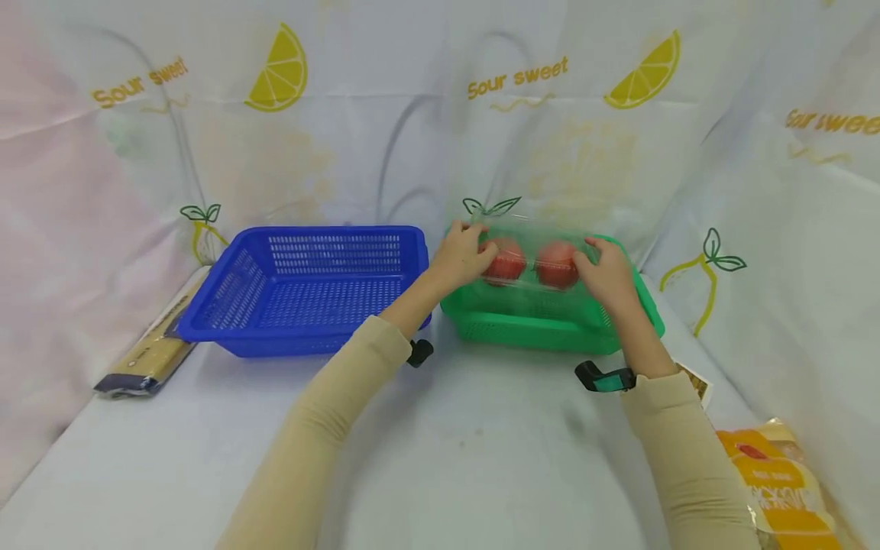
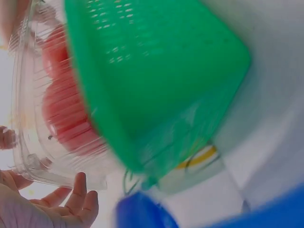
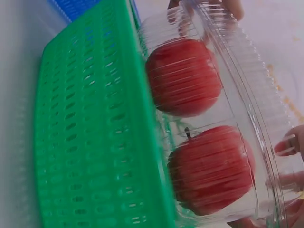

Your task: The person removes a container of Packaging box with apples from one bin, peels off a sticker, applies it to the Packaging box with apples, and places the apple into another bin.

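A clear plastic clamshell box with two red apples inside sits low over the green basket. My left hand grips the box's left end and my right hand grips its right end. In the left wrist view the box lies against the green basket's rim, with my left hand's fingers curled under its corner. In the right wrist view both apples show through the ribbed lid, and my right hand's fingers press the box's edge beside the green basket.
A blue basket stands just left of the green one. A long pasta packet lies at the far left by the cloth wall. An orange and yellow bag lies at the front right. Lemon-print cloth walls enclose the table.
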`<action>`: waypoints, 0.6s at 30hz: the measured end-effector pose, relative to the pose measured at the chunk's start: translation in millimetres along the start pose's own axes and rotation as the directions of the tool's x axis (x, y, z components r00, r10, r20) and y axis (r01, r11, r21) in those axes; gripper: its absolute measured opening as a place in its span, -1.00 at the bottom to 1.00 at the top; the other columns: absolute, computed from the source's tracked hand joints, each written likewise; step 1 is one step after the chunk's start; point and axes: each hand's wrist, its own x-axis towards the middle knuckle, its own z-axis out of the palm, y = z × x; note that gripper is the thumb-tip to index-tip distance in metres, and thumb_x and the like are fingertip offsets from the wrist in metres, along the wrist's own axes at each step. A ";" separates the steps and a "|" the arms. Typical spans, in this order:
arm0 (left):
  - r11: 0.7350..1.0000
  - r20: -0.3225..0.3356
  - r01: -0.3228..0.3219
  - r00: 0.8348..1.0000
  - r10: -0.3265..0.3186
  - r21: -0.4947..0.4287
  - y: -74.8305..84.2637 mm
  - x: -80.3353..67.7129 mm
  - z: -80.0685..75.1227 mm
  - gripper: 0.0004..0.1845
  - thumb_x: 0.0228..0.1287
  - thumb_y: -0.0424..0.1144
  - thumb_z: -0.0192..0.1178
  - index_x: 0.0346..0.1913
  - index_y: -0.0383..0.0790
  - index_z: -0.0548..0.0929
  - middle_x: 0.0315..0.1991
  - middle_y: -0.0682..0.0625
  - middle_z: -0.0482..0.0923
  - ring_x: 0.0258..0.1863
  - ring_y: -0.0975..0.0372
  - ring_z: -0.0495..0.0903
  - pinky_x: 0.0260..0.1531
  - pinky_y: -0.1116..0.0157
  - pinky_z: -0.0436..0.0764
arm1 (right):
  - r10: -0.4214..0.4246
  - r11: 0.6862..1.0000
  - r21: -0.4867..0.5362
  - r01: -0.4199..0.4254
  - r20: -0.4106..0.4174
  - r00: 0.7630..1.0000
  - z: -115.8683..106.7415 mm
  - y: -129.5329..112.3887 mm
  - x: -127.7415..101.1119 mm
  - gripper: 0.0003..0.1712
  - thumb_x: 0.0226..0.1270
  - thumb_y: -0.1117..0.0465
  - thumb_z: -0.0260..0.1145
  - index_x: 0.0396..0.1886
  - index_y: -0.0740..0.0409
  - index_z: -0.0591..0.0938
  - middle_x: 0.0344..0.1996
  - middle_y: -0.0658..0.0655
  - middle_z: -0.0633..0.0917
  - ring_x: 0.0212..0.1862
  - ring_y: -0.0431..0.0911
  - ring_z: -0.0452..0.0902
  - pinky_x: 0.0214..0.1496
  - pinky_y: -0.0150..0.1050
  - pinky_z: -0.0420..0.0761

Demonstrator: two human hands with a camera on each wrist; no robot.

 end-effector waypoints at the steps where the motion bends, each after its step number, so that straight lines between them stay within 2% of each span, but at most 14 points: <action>1: 1.000 -0.004 -0.004 1.000 0.004 -0.007 0.7 -2.2 -5.1 -0.50 0.30 -0.03 -0.07 0.26 -0.12 0.37 0.18 -0.15 0.22 -0.04 0.09 0.42 -0.23 0.16 0.48 | -0.020 1.000 0.005 0.020 -0.010 1.000 -1.7 -2.5 -1.1 -0.38 0.34 0.06 -0.09 0.30 0.34 0.27 0.28 0.35 0.26 -0.19 0.20 0.38 -0.06 0.05 0.34; 2: 1.000 -0.006 -0.003 1.000 0.003 -0.014 1.3 -4.6 -9.8 -0.49 0.30 -0.02 -0.07 0.27 -0.10 0.37 0.19 -0.14 0.22 -0.04 0.09 0.41 -0.20 0.13 0.47 | -0.033 0.999 0.014 0.034 -0.018 0.999 -3.3 -5.1 -2.3 -0.39 0.34 0.07 -0.08 0.29 0.34 0.29 0.28 0.35 0.28 -0.18 0.19 0.39 -0.03 0.04 0.34; 4: 1.000 -0.005 0.002 1.000 -0.003 -0.025 1.6 -9.8 -19.7 -0.48 0.30 0.00 -0.07 0.28 -0.08 0.35 0.22 -0.12 0.19 0.01 0.09 0.40 -0.11 0.06 0.43 | -0.063 0.998 0.016 0.064 -0.046 0.997 -5.7 -11.1 -3.5 -0.41 0.32 0.07 -0.03 0.26 0.33 0.34 0.25 0.34 0.32 0.06 0.19 0.37 0.12 0.06 0.30; 6: 0.999 -0.014 -0.002 1.000 0.001 -0.033 0.2 -17.4 -29.3 -0.48 0.30 0.02 -0.06 0.28 -0.06 0.35 0.24 -0.11 0.18 0.06 0.08 0.38 -0.02 0.02 0.39 | -0.088 0.996 0.009 0.089 -0.063 0.994 -7.5 -17.7 -5.2 -0.42 0.31 0.06 0.00 0.24 0.30 0.38 0.23 0.32 0.36 0.28 0.13 0.18 0.25 0.06 0.19; 9: 0.998 -0.032 -0.029 0.999 0.027 -0.057 -4.4 -34.2 -42.0 -0.50 0.30 0.01 -0.05 0.25 -0.08 0.39 0.24 -0.10 0.20 0.03 0.09 0.38 -0.03 0.06 0.41 | -0.126 0.992 0.006 0.127 -0.064 0.990 -9.8 -27.0 -13.5 -0.44 0.30 0.05 0.05 0.22 0.25 0.41 0.20 0.30 0.39 -0.03 0.16 0.43 0.03 0.01 0.38; 13: 0.992 -0.068 -0.091 0.994 0.085 -0.087 -9.8 -61.2 -56.9 -0.54 0.30 0.00 -0.03 0.18 -0.13 0.46 0.21 -0.12 0.24 -0.16 0.15 0.39 -0.25 0.18 0.47 | -0.181 0.983 0.019 0.181 -0.004 0.983 -15.1 -37.6 -32.1 -0.46 0.34 -0.01 0.07 0.22 0.17 0.42 0.22 0.24 0.36 -0.30 0.12 0.52 -0.28 -0.09 0.45; 15: 0.989 -0.081 -0.120 0.990 0.113 -0.085 -11.2 -73.6 -63.5 -0.54 0.29 -0.01 -0.03 0.16 -0.14 0.47 0.23 -0.14 0.23 -0.19 0.15 0.39 -0.28 0.19 0.46 | -0.219 0.975 0.034 0.218 0.018 0.976 -18.0 -42.2 -41.7 -0.47 0.35 -0.02 0.07 0.21 0.17 0.43 0.23 0.23 0.35 -0.19 0.13 0.55 -0.23 -0.09 0.49; 18: 0.983 -0.095 -0.154 0.985 0.145 -0.097 -12.0 -91.5 -72.0 -0.55 0.28 -0.01 0.00 0.15 -0.15 0.48 0.26 -0.17 0.20 -0.11 0.13 0.42 -0.22 0.18 0.51 | -0.270 0.962 0.061 0.268 0.031 0.962 -21.2 -47.8 -55.9 -0.50 0.35 0.02 0.09 0.18 0.19 0.45 0.23 0.22 0.34 -0.20 0.16 0.56 -0.25 -0.14 0.50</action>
